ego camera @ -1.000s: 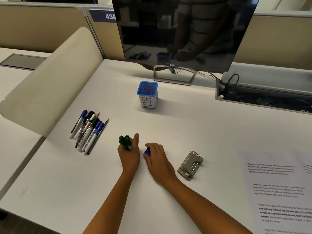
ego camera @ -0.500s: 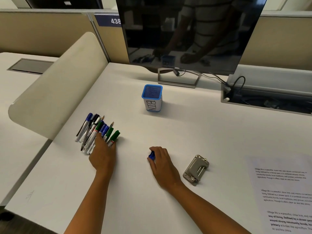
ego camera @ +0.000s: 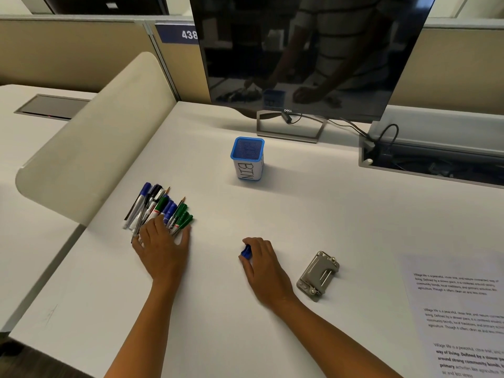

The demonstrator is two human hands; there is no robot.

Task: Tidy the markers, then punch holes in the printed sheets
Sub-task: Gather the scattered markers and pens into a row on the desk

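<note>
While resting on the near ends of the pile of markers point(ego camera: 159, 210) at the desk's point(ego camera: 300, 214) left side, left hand point(ego camera: 163, 248) flat, fingers spread and loose, gripping nothing. Right hand point(ego camera: 263, 264) curled round a small blue cap point(ego camera: 246, 252), mid-desk. Grey hole punch point(ego camera: 318, 274) just right of that hand; printed sheets point(ego camera: 461, 317) at far right. Blue-rimmed bin point(ego camera: 248, 159) upright near the monitor point(ego camera: 308, 55)
</note>
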